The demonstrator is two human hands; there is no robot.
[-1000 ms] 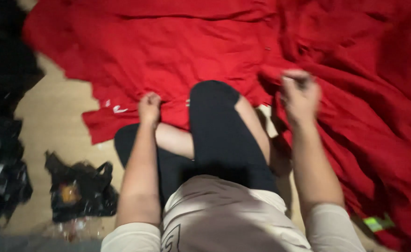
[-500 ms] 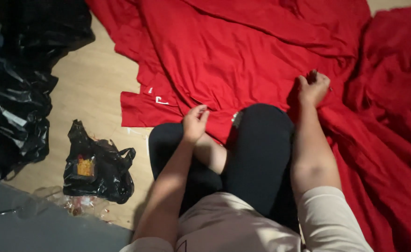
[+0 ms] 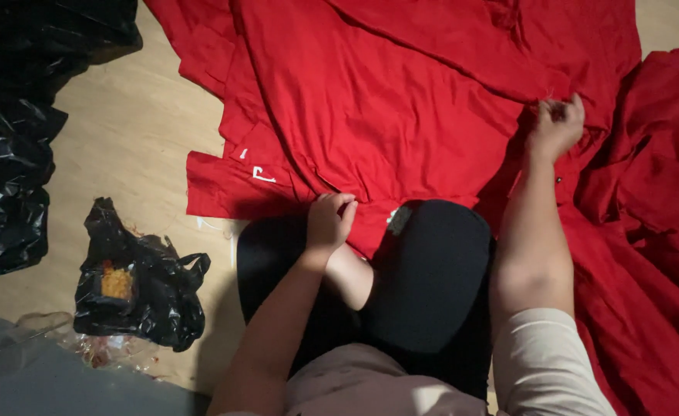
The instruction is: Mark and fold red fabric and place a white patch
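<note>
I see the big crumpled red cloth (image 3: 401, 115) spread on the wooden floor (image 3: 131, 154), lying ahead of both hands and off to the right. Left hand (image 3: 330, 219) is curled shut, pinching the cloth's near hem just above the black-clad knee (image 3: 432, 270). Right hand (image 3: 557, 127) is farther out, fingers closed on a fold. The stretch betw. the hands runs left-to-right, slanting away; left hand is nearer the edge. Small black plastic bag (image 3: 139, 285) sits well to the left.
</note>
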